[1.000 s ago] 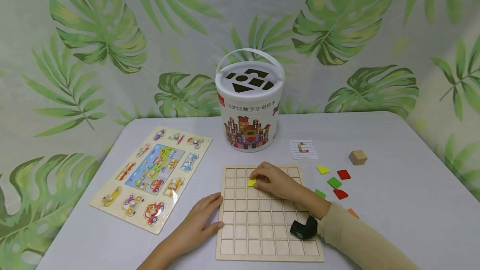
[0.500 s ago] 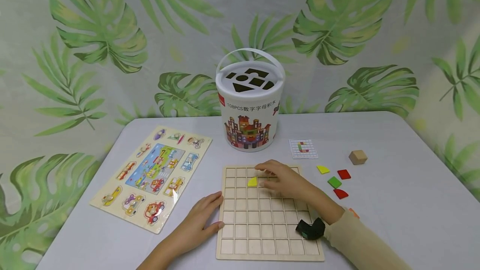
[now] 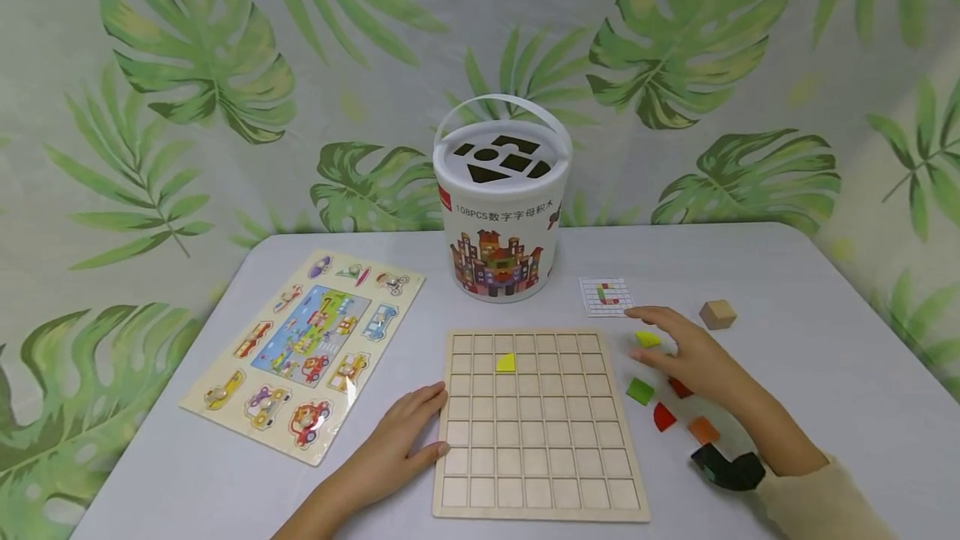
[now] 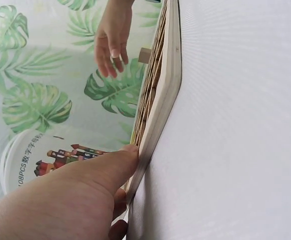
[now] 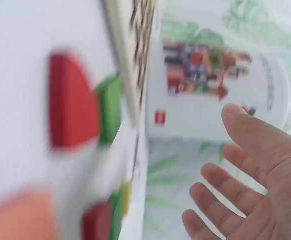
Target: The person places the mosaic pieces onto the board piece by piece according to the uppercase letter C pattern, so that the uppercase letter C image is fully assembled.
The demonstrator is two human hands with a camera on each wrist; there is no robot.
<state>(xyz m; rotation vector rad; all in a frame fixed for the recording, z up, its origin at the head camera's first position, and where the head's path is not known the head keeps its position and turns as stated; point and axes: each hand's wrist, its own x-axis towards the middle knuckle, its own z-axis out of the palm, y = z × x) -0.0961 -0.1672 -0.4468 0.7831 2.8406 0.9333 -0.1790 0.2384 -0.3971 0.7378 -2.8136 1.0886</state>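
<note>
My left hand [image 3: 405, 440] rests against the left edge of a wooden grid board [image 3: 536, 463], fingers and thumb touching its rim. On the board a yellow quarter-circle piece [image 3: 507, 364] sits in a cell of the second row. To the right of the board, my right hand [image 3: 697, 357] is over the loose pieces with thumb and fingers spread and holding nothing. Between its thumb and fingertips, as the head view sees it, lies another yellow piece [image 3: 647, 340]. A green square [image 3: 641, 391], red pieces [image 3: 663, 417] and an orange piece [image 3: 704, 430] lie nearby. The hand partly covers some pieces.
A white lidded bucket [image 3: 501, 215] stands behind the board. A pattern card [image 3: 592, 307] lies to the bucket's right, with a wooden cube [image 3: 717, 314] further right. A vehicle puzzle board [image 3: 225, 348] lies on the left of the white table.
My right hand let go of the yellow quarter-circle on the board and moved right to the loose pieces. My left hand stayed at the board's edge.
</note>
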